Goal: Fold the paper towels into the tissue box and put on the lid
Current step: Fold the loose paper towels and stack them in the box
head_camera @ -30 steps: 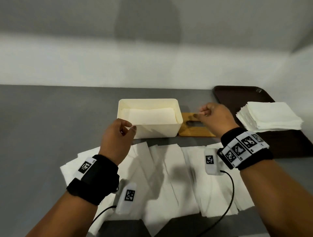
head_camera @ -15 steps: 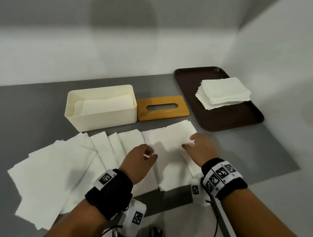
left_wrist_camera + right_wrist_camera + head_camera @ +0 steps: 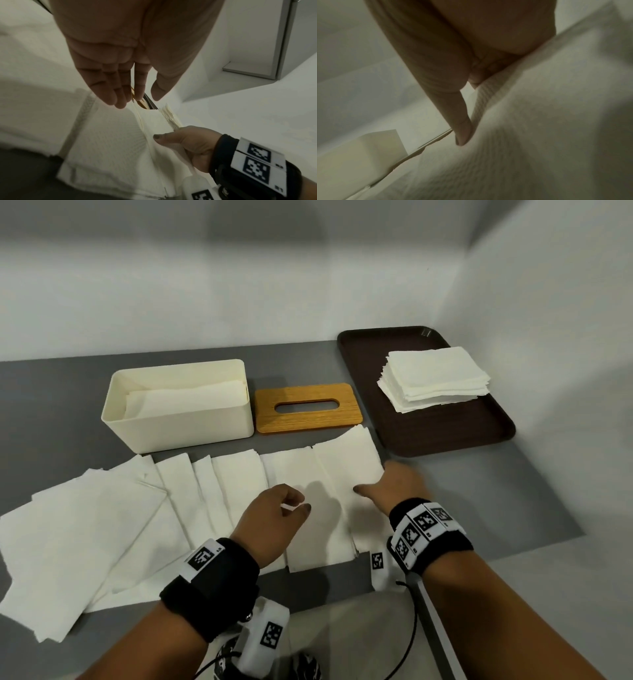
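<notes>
Grey table [image 3: 68, 378]: left hand [image 3: 270, 522] and right hand [image 3: 394, 491] dropped from box [image 3: 181, 422] to towels [image 3: 239, 484].

You brought your right hand [image 3: 397, 489] down from the lid [image 3: 308, 421] and pinched the rightmost paper towel [image 3: 349, 463] at its edge; your left hand [image 3: 270, 518] left the tissue box [image 3: 181, 426] and hovered alongside

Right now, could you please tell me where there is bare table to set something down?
Bare grey table lies left of the tissue box, behind box and wooden lid up to the wall, and right of the spread paper towels, in front of the tray. The front middle is crowded: overlapping towels under left hand and right hand.
</notes>
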Tool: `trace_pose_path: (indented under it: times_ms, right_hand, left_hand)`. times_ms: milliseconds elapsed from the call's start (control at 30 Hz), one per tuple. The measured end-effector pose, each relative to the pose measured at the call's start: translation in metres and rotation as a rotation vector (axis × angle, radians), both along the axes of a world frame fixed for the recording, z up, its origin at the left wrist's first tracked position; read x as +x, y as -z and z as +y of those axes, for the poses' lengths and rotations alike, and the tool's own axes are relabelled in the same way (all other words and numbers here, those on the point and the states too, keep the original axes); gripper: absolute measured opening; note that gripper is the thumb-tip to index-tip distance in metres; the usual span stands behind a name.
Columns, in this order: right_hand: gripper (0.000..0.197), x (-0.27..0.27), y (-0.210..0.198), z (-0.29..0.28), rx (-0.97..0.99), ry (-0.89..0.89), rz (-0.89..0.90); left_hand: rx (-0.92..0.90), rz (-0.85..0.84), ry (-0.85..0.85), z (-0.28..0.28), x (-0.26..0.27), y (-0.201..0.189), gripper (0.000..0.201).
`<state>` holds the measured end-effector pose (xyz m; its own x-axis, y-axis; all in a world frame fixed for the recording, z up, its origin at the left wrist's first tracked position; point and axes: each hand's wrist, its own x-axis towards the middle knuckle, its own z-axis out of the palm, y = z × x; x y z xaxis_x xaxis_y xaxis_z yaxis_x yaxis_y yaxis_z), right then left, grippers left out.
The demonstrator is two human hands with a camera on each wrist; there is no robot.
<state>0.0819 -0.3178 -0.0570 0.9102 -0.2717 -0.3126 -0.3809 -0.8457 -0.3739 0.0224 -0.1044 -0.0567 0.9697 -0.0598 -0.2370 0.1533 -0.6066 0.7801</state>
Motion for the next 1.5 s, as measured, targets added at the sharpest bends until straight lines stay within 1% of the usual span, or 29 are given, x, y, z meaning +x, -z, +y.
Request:
trace_pose_path:
  times_ms: [133,200,333,500,567,633,700,767,833,900,967,1033,1100,1167,1200,1233,1300,1367,1433,1500]
  right_hand:
    - [0.043,-0.004,0.001,-0.013,0.208,0.101,-0.059]
    - [0.033,-0.004,0.001,-0.02,0.308,0.118,-0.043]
    - [0.024,-0.004,0.001,-0.029,0.45,0.089,-0.015]
    - [0.018,-0.019,-0.022,-0.033,0.507,-0.028,-0.178]
    - [0.017,-0.029,-0.032,-0.032,0.595,-0.036,-0.235]
    - [0.016,-0.041,-0.04,-0.025,0.749,-0.021,-0.242]
    - [0.016,-0.052,-0.043,-0.011,0.894,-0.025,-0.2]
    - [0.015,-0.06,-0.043,0.007,0.972,-0.06,-0.14]
    - [0.015,-0.064,-0.04,0.024,0.998,-0.109,-0.08]
    - [0.017,-0.063,-0.035,0.037,0.96,-0.156,-0.058]
    - [0.02,-0.056,-0.028,0.045,0.895,-0.181,-0.047]
    - [0.029,-0.047,-0.02,0.049,0.794,-0.146,-0.029]
    - [0.035,-0.037,-0.016,0.051,0.564,-0.098,-0.033]
    - [0.037,-0.03,-0.015,0.053,0.282,-0.115,-0.021]
    - [0.044,-0.027,-0.012,0.056,0.182,-0.112,0.0]
    - [0.055,-0.025,-0.01,0.06,0.124,-0.1,0.02]
    - [0.073,-0.02,-0.003,0.068,0.058,-0.067,0.055]
    - [0.081,-0.017,0.001,0.078,0.043,-0.01,0.079]
    - [0.083,-0.017,0.003,0.082,0.048,0.041,0.082]
    - [0.078,-0.016,0.005,0.083,0.032,0.048,0.092]
  left_hand:
    - [-0.013,-0.007,-0.028,-0.002,-0.001,-0.002,0.016]
    - [-0.01,-0.007,-0.04,-0.003,-0.003,-0.002,0.016]
    - [-0.029,-0.004,-0.065,-0.007,-0.005,-0.002,0.015]
    - [-0.115,0.039,-0.089,-0.013,-0.007,-0.005,0.017]
    - [-0.222,0.098,-0.101,-0.018,-0.009,-0.008,0.023]
    - [-0.417,0.208,-0.13,-0.026,-0.01,-0.014,0.033]
    - [-0.636,0.303,-0.17,-0.032,-0.012,-0.02,0.043]
    - [-0.805,0.296,-0.225,-0.033,-0.012,-0.024,0.045]
    - [-0.888,0.222,-0.322,-0.027,-0.012,-0.027,0.041]
    - [-0.867,0.131,-0.373,-0.015,-0.011,-0.029,0.034]
    - [-0.826,0.081,-0.391,0.0,-0.011,-0.03,0.031]
    - [-0.808,0.057,-0.438,0.018,-0.01,-0.03,0.031]
    - [-0.79,0.044,-0.472,0.038,-0.01,-0.028,0.033]
    - [-0.771,0.032,-0.493,0.058,-0.009,-0.027,0.033]
    - [-0.763,0.029,-0.502,0.067,-0.009,-0.026,0.032]
    - [-0.76,0.027,-0.507,0.076,-0.009,-0.026,0.031]
    - [-0.751,0.024,-0.499,0.09,-0.008,-0.026,0.031]
    - [-0.733,0.026,-0.487,0.105,-0.008,-0.025,0.031]
    - [-0.717,0.028,-0.477,0.117,-0.009,-0.024,0.03]
    - [-0.713,0.029,-0.466,0.126,-0.009,-0.023,0.03]
